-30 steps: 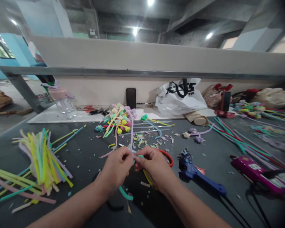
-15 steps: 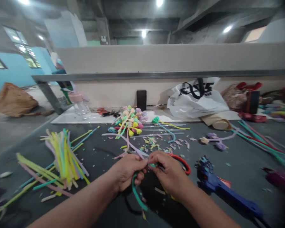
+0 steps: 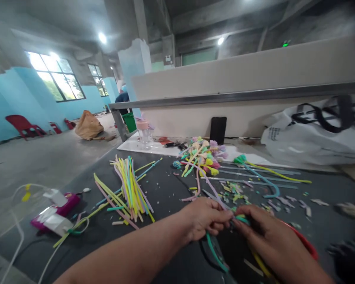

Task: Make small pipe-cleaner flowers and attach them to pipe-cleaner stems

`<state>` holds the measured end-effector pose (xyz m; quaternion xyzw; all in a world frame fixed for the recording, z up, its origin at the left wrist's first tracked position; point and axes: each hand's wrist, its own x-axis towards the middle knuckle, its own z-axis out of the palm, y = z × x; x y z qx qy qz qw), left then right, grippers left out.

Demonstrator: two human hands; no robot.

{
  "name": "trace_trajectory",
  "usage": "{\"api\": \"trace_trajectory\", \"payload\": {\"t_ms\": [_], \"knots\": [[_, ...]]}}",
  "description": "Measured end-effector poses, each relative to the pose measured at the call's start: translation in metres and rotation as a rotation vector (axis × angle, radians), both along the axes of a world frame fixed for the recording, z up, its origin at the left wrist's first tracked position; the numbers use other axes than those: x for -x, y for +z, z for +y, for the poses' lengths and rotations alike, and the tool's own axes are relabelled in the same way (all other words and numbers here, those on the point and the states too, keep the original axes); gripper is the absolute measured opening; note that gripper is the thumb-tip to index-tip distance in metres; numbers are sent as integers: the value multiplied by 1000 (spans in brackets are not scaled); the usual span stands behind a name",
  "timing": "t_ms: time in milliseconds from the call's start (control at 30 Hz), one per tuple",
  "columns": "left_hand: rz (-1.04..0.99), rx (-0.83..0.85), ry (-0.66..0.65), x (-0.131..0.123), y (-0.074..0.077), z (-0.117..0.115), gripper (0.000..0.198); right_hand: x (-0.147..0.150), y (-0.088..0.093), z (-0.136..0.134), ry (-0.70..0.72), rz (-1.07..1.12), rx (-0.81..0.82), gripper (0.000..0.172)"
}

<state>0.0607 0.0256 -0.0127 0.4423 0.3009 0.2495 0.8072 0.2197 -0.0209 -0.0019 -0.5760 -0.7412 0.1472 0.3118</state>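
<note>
My left hand (image 3: 208,219) is closed, pinching a purple pipe cleaner (image 3: 212,189) that slants up and away. A green pipe cleaner (image 3: 215,252) hangs in a curve below its fingers. My right hand (image 3: 263,232) meets the left at the fingertips, closed on the green piece there; its exact hold is partly hidden. Under the hands lie scissors, with a blade (image 3: 208,195) on the left and a red handle (image 3: 306,238) on the right. Past them is a heap of small pipe-cleaner flowers (image 3: 201,152).
Loose pipe cleaners (image 3: 131,185) lie left. Small clippings (image 3: 236,191) and clear sticks (image 3: 269,179) are scattered beyond my hands. At the back stand a jar (image 3: 144,136), a phone (image 3: 218,130) and a white bag (image 3: 307,138). A purple power strip (image 3: 72,201) with white plugs is at the left edge.
The view has swung left, so hands and table things appear further right. The power strip has come into view; the blue glue gun has mostly left it. Both hands keep their pinch.
</note>
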Motion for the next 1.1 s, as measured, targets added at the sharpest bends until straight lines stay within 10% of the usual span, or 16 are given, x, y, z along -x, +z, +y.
{"api": "trace_trajectory", "payload": {"t_ms": [267,600,833,1100], "knots": [[167,-97,99,-4,-4,-7,24,-3,-10,-1,51,-28,9,11],[202,42,-119,-1,7,-7,12,-10,-5,-12,302,-71,-75,19],[10,-184,4,0,10,-13,28,-5,9,-25,188,579,166,39],[-30,-226,120,1,6,-12,29,1,14,-27,176,1019,218,16]]}}
